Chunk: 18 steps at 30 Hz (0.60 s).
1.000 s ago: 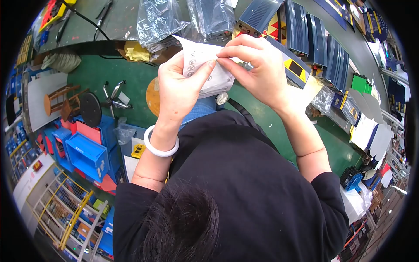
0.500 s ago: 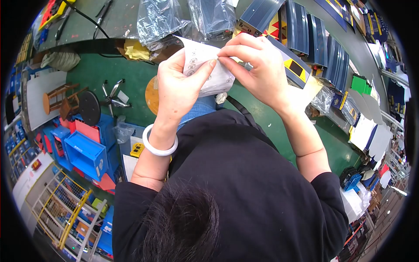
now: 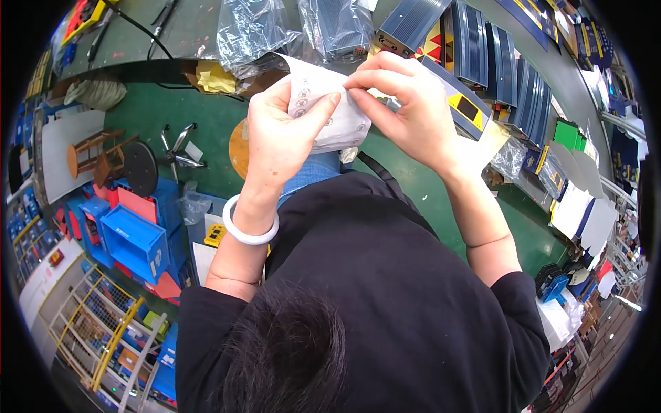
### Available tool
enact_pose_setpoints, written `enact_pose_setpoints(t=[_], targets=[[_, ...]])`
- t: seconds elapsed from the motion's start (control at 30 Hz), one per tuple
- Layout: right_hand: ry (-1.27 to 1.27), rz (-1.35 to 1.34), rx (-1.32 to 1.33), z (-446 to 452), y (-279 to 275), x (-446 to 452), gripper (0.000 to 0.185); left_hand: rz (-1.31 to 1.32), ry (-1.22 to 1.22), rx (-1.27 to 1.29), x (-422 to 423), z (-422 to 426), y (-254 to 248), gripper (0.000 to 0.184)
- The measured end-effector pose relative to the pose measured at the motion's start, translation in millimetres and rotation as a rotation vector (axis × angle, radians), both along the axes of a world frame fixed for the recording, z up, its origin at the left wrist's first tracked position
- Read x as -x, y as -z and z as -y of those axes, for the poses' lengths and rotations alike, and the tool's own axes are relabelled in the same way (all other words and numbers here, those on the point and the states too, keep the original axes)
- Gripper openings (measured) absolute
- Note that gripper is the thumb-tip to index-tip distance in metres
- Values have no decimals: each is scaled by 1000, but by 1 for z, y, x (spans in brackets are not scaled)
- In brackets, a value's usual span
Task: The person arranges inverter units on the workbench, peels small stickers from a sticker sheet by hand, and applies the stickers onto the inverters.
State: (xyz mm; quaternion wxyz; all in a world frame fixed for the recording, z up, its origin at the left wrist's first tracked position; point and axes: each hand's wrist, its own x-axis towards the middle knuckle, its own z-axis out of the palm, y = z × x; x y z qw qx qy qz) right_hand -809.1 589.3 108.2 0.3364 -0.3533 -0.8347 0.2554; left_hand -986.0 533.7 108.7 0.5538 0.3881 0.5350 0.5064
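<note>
A white label sheet [image 3: 320, 103] with rows of small round printed marks hangs in front of my body, slightly curled. My left hand [image 3: 284, 127] grips it from the left, thumb laid across its face. At the upper right part of the sheet, my right hand [image 3: 403, 103] pinches with thumb and index finger. Whether a single label is lifted between those fingertips is too small to tell. Just behind my right hand lies a device with a yellow-framed dark display [image 3: 468, 108].
Bagged devices [image 3: 251, 31] and several finned blue-grey units [image 3: 471, 45] stand on the grey bench [image 3: 196, 34]. A wooden stool seat [image 3: 239, 148] is below, near my left arm. Blue crates [image 3: 138, 237] are stacked at left. A green block [image 3: 568, 133] lies at right.
My left hand and the sheet have shifted very slightly. The right hand keeps its pinch at nearly the same spot.
</note>
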Motion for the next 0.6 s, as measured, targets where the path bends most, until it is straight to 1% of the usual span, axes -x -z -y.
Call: enact_pose_setpoints(t=[0.17,0.37,0.5,0.6], targets=[[15,76,-70,1,-4,1,7,-7,0,-2,0,-1,0,16],[26,105,-110,1,-4,2,7,-54,-2,-23,0,-3,1,15],[28,130,-140,0,-4,3,7,-128,-14,-35,0,-5,3,15],[41,155,-210,-2,-1,5,6,-150,-26,-41,-1,-6,6,15]])
